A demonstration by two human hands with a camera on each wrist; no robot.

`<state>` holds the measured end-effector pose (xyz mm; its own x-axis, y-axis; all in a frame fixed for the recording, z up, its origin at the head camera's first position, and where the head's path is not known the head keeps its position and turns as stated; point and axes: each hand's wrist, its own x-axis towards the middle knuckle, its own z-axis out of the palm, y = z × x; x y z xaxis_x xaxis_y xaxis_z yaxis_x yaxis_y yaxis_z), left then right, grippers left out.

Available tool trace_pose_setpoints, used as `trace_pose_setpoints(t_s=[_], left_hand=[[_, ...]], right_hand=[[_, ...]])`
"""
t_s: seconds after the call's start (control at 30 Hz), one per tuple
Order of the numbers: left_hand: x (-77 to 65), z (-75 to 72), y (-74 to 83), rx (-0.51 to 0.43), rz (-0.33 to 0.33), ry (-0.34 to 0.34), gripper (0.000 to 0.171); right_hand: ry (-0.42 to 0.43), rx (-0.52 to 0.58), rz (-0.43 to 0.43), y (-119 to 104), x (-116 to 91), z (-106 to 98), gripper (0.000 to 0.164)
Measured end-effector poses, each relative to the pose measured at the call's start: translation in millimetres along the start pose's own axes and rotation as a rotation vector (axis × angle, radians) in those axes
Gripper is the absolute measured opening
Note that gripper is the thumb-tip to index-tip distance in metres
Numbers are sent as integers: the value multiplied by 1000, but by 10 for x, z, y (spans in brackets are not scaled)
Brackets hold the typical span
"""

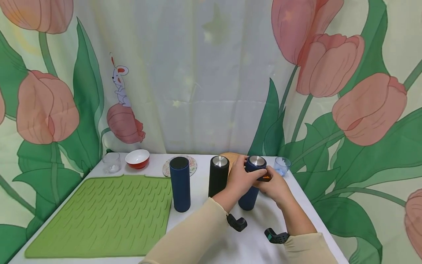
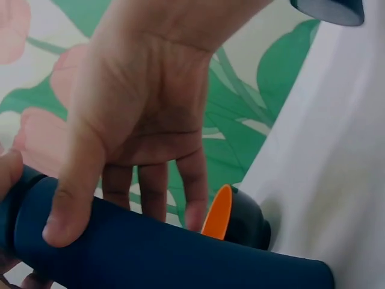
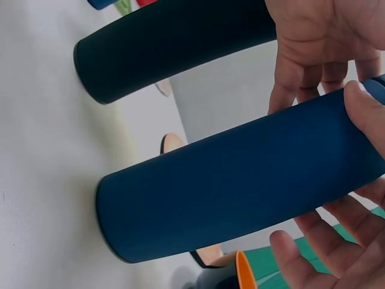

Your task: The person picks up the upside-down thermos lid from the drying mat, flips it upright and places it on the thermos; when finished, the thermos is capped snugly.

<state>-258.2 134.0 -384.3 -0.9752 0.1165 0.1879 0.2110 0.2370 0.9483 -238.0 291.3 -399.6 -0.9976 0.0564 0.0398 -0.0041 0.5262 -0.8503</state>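
A dark blue thermos flask [image 1: 248, 200] with a silver-topped lid [image 1: 256, 161] stands at the right of the table, slightly tilted. My left hand [image 1: 240, 176] grips it around the lid from the left. The right hand [image 1: 276, 186] holds the upper body from the right, its thumb [image 2: 67, 214] lying across the front just below the lid seam. Left of them stands a black flask [image 1: 218, 178] with the same silver top. Behind the held flask is a small dark bowl [image 2: 249, 220] with an orange inside, partly hidden.
Another blue flask [image 1: 180, 189] with a dark top stands beside a large green mat [image 1: 108, 212]. Farther back are a red and white bowl [image 1: 137, 158], a clear glass [image 1: 112, 162], a round floral mat [image 1: 193, 165], a round wooden board [image 1: 229, 157] and a bluish glass [image 1: 282, 166].
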Motion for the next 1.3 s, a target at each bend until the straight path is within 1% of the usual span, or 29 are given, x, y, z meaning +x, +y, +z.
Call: trace_pose_setpoints(t_s=[0.07, 0.13, 0.2, 0.23, 0.3, 0.33, 0.43, 0.47, 0.53, 0.6, 0.67, 0.77, 0.87, 0.93, 1.0, 1.13, 1.23, 1.3], left_hand=[[8, -44, 5, -9, -2, -48, 68], [13, -72, 11, 8, 4, -83, 69], [7, -79, 16, 47, 15, -97, 69], [-2, -71, 20, 66, 15, -95, 72], [-29, -25, 29, 110, 9, -66, 80], [-47, 9, 35, 131, 2, -42, 85], [-81, 122, 75, 179, -29, 47, 95], [-83, 147, 84, 200, -29, 71, 93], [-73, 154, 85, 218, -20, 87, 86], [-56, 113, 75, 236, -2, 62, 78], [-42, 59, 58, 247, 14, 7, 74], [-31, -2, 63, 260, 20, -67, 72], [-40, -21, 88, 265, 12, -88, 71], [-58, -16, 96, 250, -7, -74, 72], [-86, 14, 104, 210, -39, -46, 79], [-106, 112, 122, 143, -79, 59, 90], [-95, 157, 133, 159, -68, 107, 87], [-86, 147, 135, 166, -53, 101, 82]], right_hand=[[4, -7, -7, -5, 12, -10, 70], [6, -1, -13, -10, 19, -17, 69], [-4, 14, -16, -15, 17, -17, 68], [-3, 15, -9, -14, 14, -15, 67], [-3, 7, -2, -8, 6, -11, 66], [-5, 1, -4, -3, 3, -12, 66], [13, 6, -4, 13, -4, -1, 61], [17, 8, -3, 13, -3, 2, 58], [22, 16, 1, 11, 2, 9, 55], [23, 15, 4, 7, 6, 17, 55], [19, 0, 6, 8, 13, 15, 57], [11, 0, -4, 13, 13, 15, 61], [4, 0, -2, 11, 10, 13, 61], [-2, 3, -2, 8, 10, 11, 62], [-1, 1, 7, 11, 7, 12, 61], [22, 0, 1, 10, 4, 19, 50], [31, 21, -2, -5, -2, 19, 42], [32, 29, 0, -13, -7, 13, 43]])
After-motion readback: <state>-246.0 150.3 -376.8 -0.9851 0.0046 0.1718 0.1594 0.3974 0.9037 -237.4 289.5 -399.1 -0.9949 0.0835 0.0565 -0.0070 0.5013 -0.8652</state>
